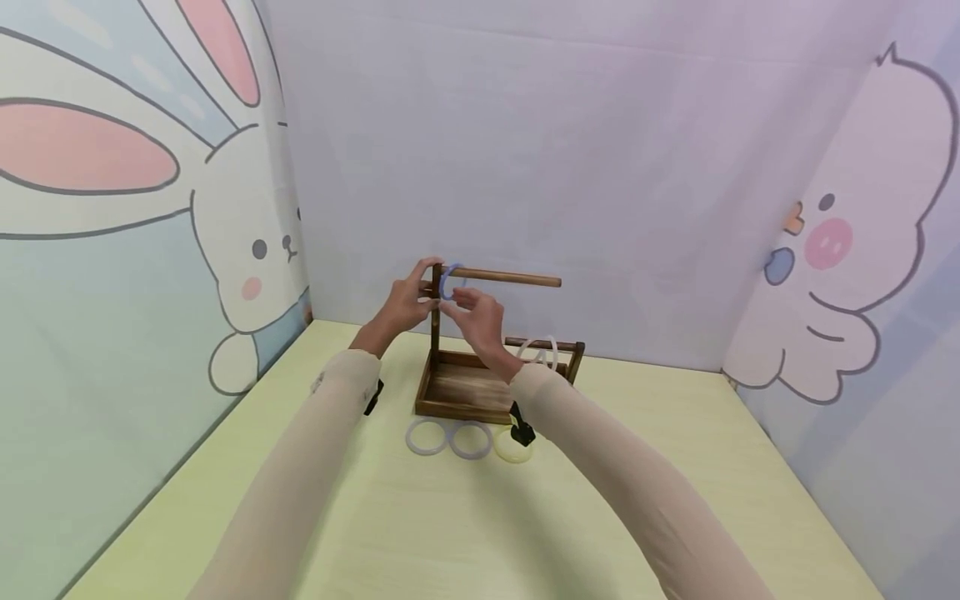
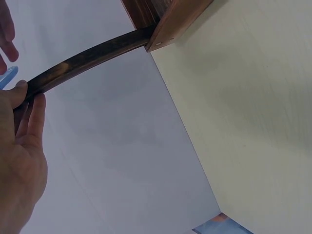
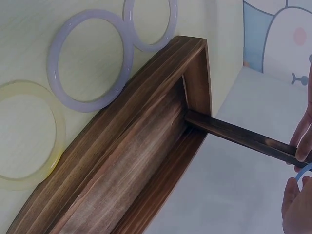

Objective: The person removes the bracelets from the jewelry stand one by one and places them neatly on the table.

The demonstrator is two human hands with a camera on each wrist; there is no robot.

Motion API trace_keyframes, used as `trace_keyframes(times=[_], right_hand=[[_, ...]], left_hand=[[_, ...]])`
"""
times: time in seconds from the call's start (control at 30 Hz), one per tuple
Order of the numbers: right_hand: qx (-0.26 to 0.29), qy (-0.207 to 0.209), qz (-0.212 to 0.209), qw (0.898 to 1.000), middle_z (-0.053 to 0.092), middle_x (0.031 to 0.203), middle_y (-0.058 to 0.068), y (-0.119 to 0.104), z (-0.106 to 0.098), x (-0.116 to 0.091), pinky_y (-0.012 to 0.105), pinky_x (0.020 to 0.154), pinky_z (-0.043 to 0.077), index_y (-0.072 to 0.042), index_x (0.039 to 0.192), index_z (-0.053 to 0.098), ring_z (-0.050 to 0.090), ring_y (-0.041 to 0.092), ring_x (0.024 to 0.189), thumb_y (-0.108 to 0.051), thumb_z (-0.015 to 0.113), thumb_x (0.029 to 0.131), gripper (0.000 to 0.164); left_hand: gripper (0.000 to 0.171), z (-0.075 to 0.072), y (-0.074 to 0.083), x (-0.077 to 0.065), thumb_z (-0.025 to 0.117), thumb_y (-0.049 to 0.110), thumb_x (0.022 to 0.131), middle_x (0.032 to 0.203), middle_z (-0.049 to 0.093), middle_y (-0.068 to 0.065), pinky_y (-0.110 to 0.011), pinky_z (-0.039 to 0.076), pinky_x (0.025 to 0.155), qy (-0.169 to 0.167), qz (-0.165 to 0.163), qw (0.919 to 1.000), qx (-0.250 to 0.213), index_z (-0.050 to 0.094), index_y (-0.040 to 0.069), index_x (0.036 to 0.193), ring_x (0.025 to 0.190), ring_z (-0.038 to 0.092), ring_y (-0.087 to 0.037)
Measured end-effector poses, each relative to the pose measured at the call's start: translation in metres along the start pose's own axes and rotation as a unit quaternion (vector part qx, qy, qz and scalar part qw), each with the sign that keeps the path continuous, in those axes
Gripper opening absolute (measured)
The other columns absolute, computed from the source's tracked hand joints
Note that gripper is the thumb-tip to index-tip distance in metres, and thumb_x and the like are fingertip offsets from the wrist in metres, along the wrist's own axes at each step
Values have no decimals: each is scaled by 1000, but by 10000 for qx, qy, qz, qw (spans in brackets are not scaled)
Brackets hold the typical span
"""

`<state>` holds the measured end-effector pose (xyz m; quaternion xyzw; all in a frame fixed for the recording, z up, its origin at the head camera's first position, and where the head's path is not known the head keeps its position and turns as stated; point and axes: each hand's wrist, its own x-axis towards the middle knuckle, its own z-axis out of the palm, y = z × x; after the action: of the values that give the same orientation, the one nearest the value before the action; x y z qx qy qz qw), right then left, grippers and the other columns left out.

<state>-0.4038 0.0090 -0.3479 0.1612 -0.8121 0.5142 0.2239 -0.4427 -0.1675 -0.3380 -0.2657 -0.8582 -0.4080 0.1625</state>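
A dark wooden display stand [image 1: 453, 410] has a tall post [image 1: 435, 335] with a long upper bar [image 1: 510, 277] reaching right. My left hand [image 1: 405, 304] grips the post near its top, thumb and fingers on either side of it in the left wrist view. A blue bangle [image 1: 443, 286] hangs around the upper bar, close to the post. With its thumb and fingertips, my right hand [image 1: 480, 321] pinches the lower edge of this bangle; in the right wrist view the hand [image 3: 298, 209] is partly cut off by the frame.
Two lavender bangles [image 1: 427, 451] [image 3: 56, 63] and a yellow bangle [image 1: 514, 460] lie on the table before the stand's tray. White bangles [image 1: 554, 354] hang on the lower bar [image 1: 517, 342] at right, partly behind my right wrist. Printed curtains surround the table.
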Motion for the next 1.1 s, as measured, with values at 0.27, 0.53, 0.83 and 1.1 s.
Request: trace_keyframes(times=[0.27, 0.53, 0.83, 1.1], right_hand=[[-67, 8, -61, 10000, 76, 118, 11, -1, 0, 2, 39, 92, 59, -4, 124, 75, 75, 25, 107, -20, 81, 94, 34], [-111, 95, -273, 9995, 78, 109, 16, -3, 0, 3, 42, 91, 59, -2, 120, 76, 76, 26, 100, -13, 80, 94, 28], [-150, 142, -309, 9993, 79, 104, 12, -1, 1, 5, 39, 90, 60, -3, 117, 77, 77, 23, 97, -15, 80, 94, 26], [-97, 259, -289, 9992, 78, 107, 15, -1, 2, 7, 42, 94, 58, -2, 117, 77, 76, 26, 99, -12, 80, 94, 26]], left_hand=[[73, 1, 0, 1, 67, -5, 98, 130, 68, -25, -52, 57, 96, 9, -51, 10000, 53, 34, 26, 155, 122, 66, -38], [72, 2, 2, 2, 68, -4, 98, 127, 69, -28, -54, 57, 96, -12, 19, 10000, 29, 34, 26, 155, 122, 66, -40], [73, 4, 1, 3, 68, -4, 98, 127, 70, -25, -52, 58, 96, 20, 39, 10000, 74, 35, 25, 155, 121, 67, -38], [72, 4, 1, 3, 68, -5, 97, 126, 70, -25, -51, 58, 95, 24, 32, 10000, 44, 35, 24, 155, 121, 67, -38]])
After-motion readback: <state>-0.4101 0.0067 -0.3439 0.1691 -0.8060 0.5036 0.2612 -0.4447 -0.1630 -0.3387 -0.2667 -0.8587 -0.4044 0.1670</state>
